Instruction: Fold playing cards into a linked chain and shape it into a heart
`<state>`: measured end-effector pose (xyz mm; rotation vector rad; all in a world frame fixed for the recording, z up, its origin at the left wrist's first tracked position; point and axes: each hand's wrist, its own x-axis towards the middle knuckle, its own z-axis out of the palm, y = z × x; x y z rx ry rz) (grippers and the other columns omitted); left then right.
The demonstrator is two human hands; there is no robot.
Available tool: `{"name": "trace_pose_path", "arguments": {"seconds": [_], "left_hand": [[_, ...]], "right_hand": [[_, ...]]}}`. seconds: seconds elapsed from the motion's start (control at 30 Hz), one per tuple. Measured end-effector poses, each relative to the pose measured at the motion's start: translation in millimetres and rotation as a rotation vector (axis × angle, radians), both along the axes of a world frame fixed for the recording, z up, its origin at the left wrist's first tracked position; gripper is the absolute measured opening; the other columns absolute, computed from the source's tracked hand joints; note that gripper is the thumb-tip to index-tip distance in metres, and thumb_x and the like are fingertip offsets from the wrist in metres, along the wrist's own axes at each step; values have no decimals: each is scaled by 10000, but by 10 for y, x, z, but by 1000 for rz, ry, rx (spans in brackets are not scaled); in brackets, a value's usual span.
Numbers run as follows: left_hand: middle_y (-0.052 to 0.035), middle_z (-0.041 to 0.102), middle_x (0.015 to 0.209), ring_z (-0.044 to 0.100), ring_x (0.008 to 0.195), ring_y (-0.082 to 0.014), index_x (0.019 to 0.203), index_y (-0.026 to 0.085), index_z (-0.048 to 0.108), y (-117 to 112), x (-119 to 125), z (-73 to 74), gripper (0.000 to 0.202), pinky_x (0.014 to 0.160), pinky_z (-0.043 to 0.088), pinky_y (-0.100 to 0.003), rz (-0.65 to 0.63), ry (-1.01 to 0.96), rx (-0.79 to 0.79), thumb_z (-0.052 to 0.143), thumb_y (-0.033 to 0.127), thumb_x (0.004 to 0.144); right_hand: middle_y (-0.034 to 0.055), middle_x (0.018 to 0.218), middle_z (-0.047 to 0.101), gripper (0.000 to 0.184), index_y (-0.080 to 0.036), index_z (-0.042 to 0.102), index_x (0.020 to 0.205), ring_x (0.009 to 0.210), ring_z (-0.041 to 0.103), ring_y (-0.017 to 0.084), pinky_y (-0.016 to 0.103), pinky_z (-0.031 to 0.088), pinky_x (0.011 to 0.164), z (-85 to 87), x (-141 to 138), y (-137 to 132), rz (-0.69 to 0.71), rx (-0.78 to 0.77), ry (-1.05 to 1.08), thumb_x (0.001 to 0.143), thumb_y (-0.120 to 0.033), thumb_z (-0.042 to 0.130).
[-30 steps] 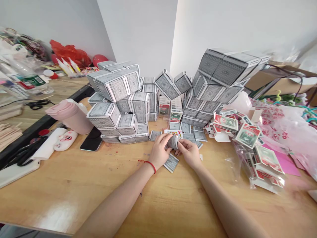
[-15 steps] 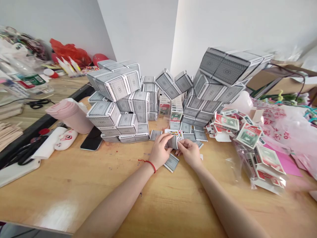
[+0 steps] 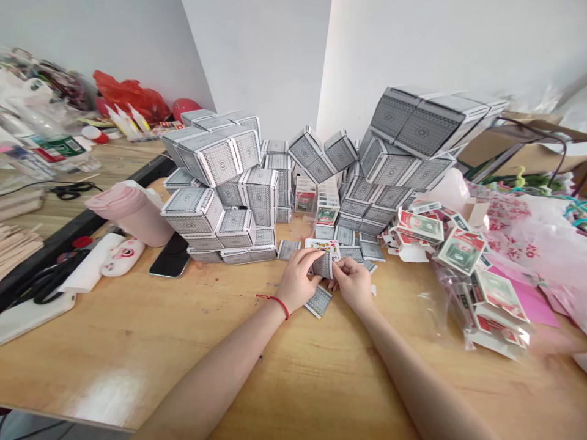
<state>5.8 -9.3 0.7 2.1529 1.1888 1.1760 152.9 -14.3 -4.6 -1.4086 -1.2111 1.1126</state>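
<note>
My left hand, with a red string on its wrist, and my right hand are both closed on a bent stack of grey-backed playing cards just above the wooden table. A face-up card lies right behind the stack. One small grey-backed pile rests on the table under my hands. More small piles lie just beyond my right hand.
Tall heaps of grey-backed card blocks stand behind at left and right. Red and green card boxes spill from plastic at the right. A pink cup, a black phone and scissors lie at the left.
Both hands stay on the card stack; the right hand's fingers have shifted slightly along its edge. Nothing else has moved.
</note>
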Motion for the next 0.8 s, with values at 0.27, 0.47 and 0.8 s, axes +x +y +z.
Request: {"name": "trace_pose_path", "arguments": {"seconds": [0.27, 0.47, 0.8], "left_hand": [[-77, 483, 1156, 439, 1105, -231, 1180, 225, 436, -15, 4, 52, 563, 956, 371, -444, -16, 43, 7, 607, 84, 662], [-66, 469, 1156, 426, 1112, -217, 1206, 256, 421, -12, 1, 47, 540, 967, 363, -424, -20, 58, 18, 626, 241, 707], [-74, 476, 1126, 456, 1077, -225, 1174, 237, 447, -5, -1, 16, 513, 927, 392, -416, 81, 22, 10, 637, 257, 698]], "right_hand": [[-20, 394, 526, 310, -197, 536, 600, 340, 468, 124, 244, 380, 378, 15, -7, 4, -32, 51, -19, 689, -491, 577], [-40, 385, 464, 299, -186, 583, 616, 338, 401, 107, 236, 320, 368, 45, 4, 4, -40, 57, -38, 708, -470, 564], [1, 575, 509, 262, -165, 581, 652, 496, 431, 109, 215, 333, 443, 84, 50, 23, 96, 121, -29, 715, -417, 550]]}}
